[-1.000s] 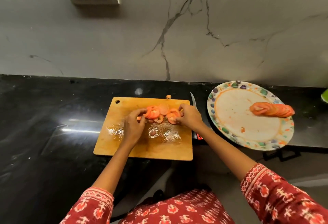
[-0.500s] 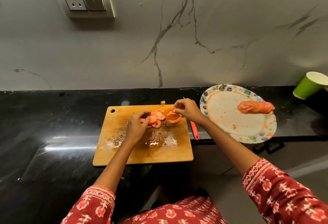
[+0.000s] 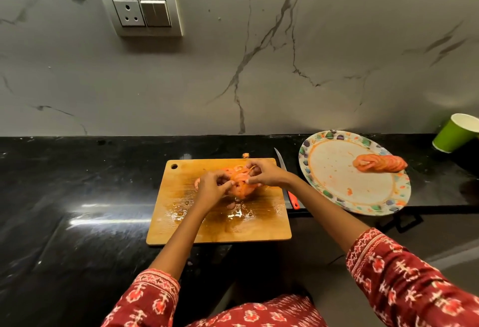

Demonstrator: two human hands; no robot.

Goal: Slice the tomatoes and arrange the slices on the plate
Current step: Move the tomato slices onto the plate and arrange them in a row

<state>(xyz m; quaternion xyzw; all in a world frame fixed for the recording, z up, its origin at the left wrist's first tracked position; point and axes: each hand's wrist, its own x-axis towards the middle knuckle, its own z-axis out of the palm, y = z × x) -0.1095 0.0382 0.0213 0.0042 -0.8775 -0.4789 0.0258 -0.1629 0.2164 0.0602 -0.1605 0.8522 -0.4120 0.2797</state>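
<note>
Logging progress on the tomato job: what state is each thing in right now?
Left hand: gripping gathered slices.
Right hand: gripping same slices.
Tomato slices: bunched together on cutting board.
Cutting board: wet with juice.
Plate: holds one overlapping row of slices.
Knife: lying unused beside board.
Green cup: standing upright.

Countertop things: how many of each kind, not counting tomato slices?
Cutting board: 1
Knife: 1
Plate: 1
Green cup: 1
Total: 4
</note>
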